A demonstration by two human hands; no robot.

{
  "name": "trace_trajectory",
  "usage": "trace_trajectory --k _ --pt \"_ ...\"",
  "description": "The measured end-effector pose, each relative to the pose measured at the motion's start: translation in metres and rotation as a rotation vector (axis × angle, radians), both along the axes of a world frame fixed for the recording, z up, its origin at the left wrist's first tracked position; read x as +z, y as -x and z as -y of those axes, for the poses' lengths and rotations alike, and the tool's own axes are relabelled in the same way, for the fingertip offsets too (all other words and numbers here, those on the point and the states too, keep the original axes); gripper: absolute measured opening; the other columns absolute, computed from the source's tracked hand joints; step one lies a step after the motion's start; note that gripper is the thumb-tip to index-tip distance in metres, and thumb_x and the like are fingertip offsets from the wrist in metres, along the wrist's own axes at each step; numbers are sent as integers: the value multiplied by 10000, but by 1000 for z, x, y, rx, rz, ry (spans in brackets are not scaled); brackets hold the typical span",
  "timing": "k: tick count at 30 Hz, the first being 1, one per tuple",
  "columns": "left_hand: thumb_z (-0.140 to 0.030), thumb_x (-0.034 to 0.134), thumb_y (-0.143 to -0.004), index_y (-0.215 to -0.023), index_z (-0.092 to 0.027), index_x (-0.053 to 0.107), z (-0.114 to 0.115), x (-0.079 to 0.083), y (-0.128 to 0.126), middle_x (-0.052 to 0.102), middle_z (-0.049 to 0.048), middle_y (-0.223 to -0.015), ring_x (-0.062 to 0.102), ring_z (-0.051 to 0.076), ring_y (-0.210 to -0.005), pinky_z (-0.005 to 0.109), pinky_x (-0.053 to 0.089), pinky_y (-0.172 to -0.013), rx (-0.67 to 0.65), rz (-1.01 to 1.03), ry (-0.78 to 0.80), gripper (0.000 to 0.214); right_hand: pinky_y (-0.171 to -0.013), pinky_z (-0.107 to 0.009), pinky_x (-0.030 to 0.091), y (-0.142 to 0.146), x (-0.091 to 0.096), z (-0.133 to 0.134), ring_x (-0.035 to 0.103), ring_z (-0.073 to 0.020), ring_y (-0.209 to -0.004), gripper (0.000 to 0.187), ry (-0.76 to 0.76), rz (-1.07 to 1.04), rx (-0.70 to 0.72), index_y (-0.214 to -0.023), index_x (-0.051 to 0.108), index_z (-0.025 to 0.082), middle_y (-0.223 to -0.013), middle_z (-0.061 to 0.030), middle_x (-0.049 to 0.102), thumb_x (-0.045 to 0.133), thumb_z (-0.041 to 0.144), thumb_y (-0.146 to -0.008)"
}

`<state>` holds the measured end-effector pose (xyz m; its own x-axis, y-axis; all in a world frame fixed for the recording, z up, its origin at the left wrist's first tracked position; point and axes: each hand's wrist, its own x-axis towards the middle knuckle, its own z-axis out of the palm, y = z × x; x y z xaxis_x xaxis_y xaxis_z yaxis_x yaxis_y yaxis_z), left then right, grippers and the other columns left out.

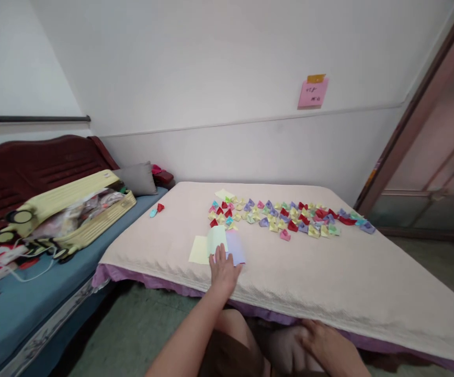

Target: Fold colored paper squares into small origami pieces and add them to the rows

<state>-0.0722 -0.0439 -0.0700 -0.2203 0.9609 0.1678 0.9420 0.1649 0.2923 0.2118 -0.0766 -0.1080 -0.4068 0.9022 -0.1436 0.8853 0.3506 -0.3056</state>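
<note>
My left hand (224, 269) lies with fingers spread on a few sheets of coloured paper near the front edge of the covered surface. Under its fingertips is a pale green sheet (216, 236), with a crease showing. A pale yellow sheet (198, 250) sticks out on the left and a lilac sheet (235, 245) on the right. My right hand (323, 340) rests over my knee below the edge, its fingers loosely stretched out and holding nothing visible. Beyond the sheets, many small folded paper pieces (264, 222) in red, yellow, purple, green and pink spread to the right.
A cream cloth (329, 277) covers the surface. Near its left edge lie small red (160, 208) and light blue (153, 213) pieces. On the blue-covered bench (34, 293) at left, a yellow suitcase (93, 225) lies partly open beside a grey cushion (138, 179). A pink note (313, 93) hangs on the wall.
</note>
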Motion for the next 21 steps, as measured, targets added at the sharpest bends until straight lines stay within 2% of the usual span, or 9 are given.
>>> trace_trajectory --k 2,5,9,11,14,16,17,19,21 --pt "-452 464 -851 -1121 -114 625 -14 -7 7 321 187 -1478 200 359 -1370 586 121 -1069 48 51 -7 461 -796 -323 440 -2 1 1 654 -272 -933 214 3 -20 -5 -825 701 232 -972 -88 721 502 277 -762" --pt "-380 508 -830 -1202 -103 578 -23 -13 14 400 191 -1433 239 365 -1354 594 124 -1065 94 155 -59 469 -792 -322 447 -5 0 1 654 -272 -929 247 1 -28 -35 -876 703 236 -973 -90 725 481 282 -776" --pt "-266 528 -809 -1290 -74 500 -8 -6 17 379 199 -1442 220 367 -1357 579 83 -1083 136 336 -199 519 -820 -338 442 -5 0 3 646 -275 -943 268 -1 -24 -33 -901 702 226 -987 -96 719 462 259 -787" --pt "-246 535 -802 -1265 -83 532 10 4 18 417 192 -1413 251 347 -1347 539 103 -1101 125 452 -283 491 -851 -363 430 -3 2 5 639 -287 -951 252 -6 -19 -4 -859 706 213 -997 -110 712 467 241 -783" --pt "-287 526 -824 -1169 -152 624 48 22 14 527 140 -1305 396 280 -1271 440 249 -1089 66 662 -402 383 -881 -465 400 3 10 11 619 -351 -966 275 -18 -40 -47 -911 701 150 -1010 -179 694 466 212 -780" --pt "-352 467 -872 -1136 -173 648 80 37 6 548 122 -1264 468 242 -1222 380 343 -1040 37 821 -475 366 -856 -534 395 9 21 17 579 -419 -1021 310 9 -109 -85 -986 684 98 -1059 -237 666 506 218 -762" --pt "-378 441 -890 -1124 -171 655 97 45 1 546 123 -1269 486 240 -1213 368 376 -1013 25 899 -497 380 -840 -540 405 13 29 22 570 -427 -1037 301 19 -136 -85 -978 687 110 -1073 -234 664 525 228 -754" --pt "-396 363 -924 -1124 -163 654 132 65 -10 521 133 -1315 490 246 -1221 367 419 -976 7 1080 -553 423 -880 -472 419 25 52 38 597 -357 -1035 271 52 -226 -39 -967 694 170 -1057 -163 691 523 290 -795" --pt "-357 492 -878 -1062 -132 683 167 87 -23 552 155 -1290 450 284 -1257 409 373 -1026 -101 1688 -584 348 -911 -346 437 40 81 62 606 -236 -1064 339 98 -397 29 -1120 628 252 -1133 -68 680 440 397 -877"
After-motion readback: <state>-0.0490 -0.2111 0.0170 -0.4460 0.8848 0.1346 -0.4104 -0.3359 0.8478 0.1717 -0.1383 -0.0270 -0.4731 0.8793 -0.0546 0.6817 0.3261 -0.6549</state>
